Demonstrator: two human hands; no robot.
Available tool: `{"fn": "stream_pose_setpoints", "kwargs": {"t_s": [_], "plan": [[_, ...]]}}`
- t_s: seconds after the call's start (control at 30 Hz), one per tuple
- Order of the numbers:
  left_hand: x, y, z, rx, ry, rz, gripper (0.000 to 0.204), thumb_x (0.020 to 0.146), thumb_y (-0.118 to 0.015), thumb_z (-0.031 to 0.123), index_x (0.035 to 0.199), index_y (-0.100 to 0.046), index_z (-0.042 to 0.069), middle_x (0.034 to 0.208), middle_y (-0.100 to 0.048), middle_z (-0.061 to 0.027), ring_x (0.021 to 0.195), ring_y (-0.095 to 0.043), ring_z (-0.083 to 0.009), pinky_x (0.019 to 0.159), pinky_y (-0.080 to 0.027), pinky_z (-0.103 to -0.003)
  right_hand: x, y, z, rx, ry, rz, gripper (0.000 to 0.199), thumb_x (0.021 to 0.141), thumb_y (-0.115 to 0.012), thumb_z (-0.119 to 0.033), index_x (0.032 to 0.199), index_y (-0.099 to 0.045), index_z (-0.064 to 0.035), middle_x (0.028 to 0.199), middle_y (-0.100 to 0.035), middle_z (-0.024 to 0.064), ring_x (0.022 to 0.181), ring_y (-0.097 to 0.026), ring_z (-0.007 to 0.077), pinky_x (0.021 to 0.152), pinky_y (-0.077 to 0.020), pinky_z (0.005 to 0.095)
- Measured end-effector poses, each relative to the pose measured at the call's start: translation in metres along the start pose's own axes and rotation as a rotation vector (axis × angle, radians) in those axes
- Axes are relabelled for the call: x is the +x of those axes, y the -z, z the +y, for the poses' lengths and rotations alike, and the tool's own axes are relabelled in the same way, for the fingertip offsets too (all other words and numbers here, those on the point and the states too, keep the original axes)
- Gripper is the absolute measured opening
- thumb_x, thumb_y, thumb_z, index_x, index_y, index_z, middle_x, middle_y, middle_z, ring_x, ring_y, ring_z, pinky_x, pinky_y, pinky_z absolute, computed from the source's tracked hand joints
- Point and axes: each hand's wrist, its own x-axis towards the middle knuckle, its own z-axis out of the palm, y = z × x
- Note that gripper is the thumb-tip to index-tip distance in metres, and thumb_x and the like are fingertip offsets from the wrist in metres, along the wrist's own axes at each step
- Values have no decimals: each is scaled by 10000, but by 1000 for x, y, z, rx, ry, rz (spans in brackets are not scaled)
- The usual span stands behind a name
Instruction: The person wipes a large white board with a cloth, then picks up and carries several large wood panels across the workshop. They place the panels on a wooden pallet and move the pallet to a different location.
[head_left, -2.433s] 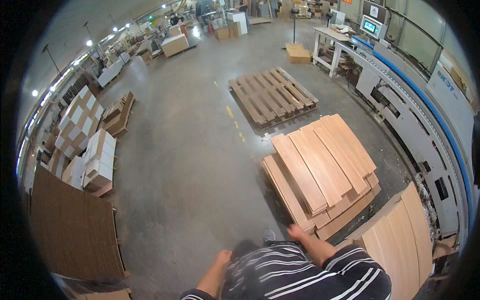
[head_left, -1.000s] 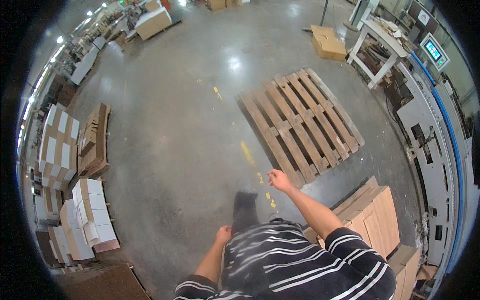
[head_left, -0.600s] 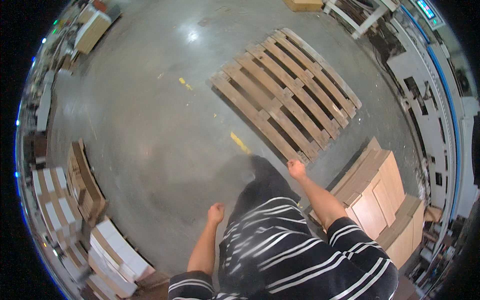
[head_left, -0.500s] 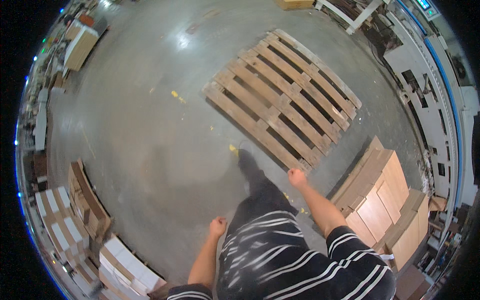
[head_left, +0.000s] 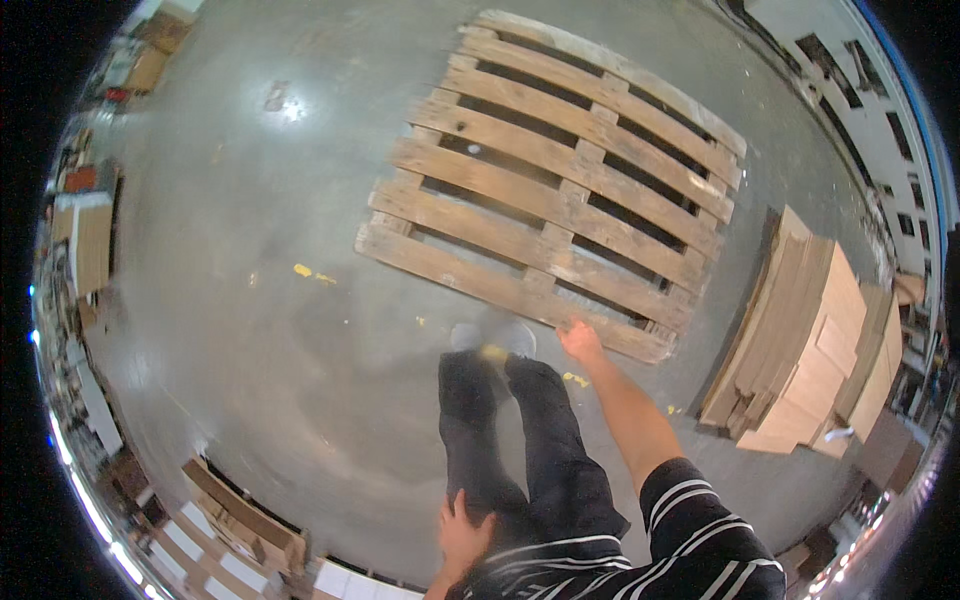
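Note:
A bare wooden slatted pallet [head_left: 560, 230] lies flat on the floor ahead of me, its near edge just beyond my feet. My right hand [head_left: 580, 342] is stretched forward with its fingers curled. In the picture it overlaps the pallet's near edge; whether it touches the wood I cannot tell, and nothing shows in it. My left hand [head_left: 464, 535] is low at my left thigh, fingers apart over the dark trousers [head_left: 478, 470], holding nothing.
Flattened cardboard stacks [head_left: 800, 350] stand to the right. A pale machine [head_left: 850, 80] runs along the far right. Taped cartons [head_left: 215, 555] and a brown carton stack [head_left: 245, 515] are at the lower left. Yellow floor marks [head_left: 312, 272] lie left of the pallet.
I have come closer to the pallet, and both feet are now together at its near edge. My left hand has moved onto my thigh with its fingers spread; my right hand now overlaps the pallet's edge.

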Motion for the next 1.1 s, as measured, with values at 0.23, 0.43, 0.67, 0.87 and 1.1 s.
{"fn": "stream_pose_setpoints", "kwargs": {"t_s": [0.23, 0.43, 0.67, 0.87, 1.1], "plan": [[64, 34, -40, -303, -81, 99, 698, 715, -718, 295, 1294, -436, 28, 1179, -514, -197, 1077, -506, -382, 945, -399, -424, 84, -55, -5, -68, -138, -29, 652, 853, -517, -471, 1312, -400, -23, 1393, -395, 167, 1274, -381, 334, 1037, -343, 459], [91, 37, -72, -279, 219, -108, 774, 685, -762, 348, 1285, -424, -6, 1201, -509, -265, 1106, -494, -405, 960, -394, -448, 150, -90, 6, -166, -133, 69, 762, 858, -437, -598, 1367, -357, -37, 1425, -361, 161, 1341, -291, 320, 1092, -242, 471], [93, 35, -93, -330, 34, -6, 816, 674, -773, 376, 1312, -407, 24, 1198, -519, -237, 1104, -500, -403, 944, -409, -441, 190, -108, 14, -195, -70, -7, 776, 869, -370, -640, 1275, -450, 15, 1352, -447, 193, 1279, -393, 331, 1082, -258, 482], [100, 35, -79, -203, 64, 30, 722, 691, -755, 393, 1251, -478, 31, 1117, -558, -256, 1044, -531, -416, 911, -427, -452, 189, -86, 9, -133, -25, -45, 725, 902, -305, -612, 1177, -529, 21, 1235, -533, 226, 1171, -498, 351, 1010, -377, 422], [90, 39, -48, -242, 104, 23, 661, 731, -722, 380, 1247, -482, 44, 1113, -566, -261, 1028, -538, -435, 890, -438, -447, 127, -42, -15, -126, 7, -63, 687, 925, -253, -584, 1167, -534, -6, 1192, -551, 251, 1152, -503, 364, 986, -376, 473]]}}
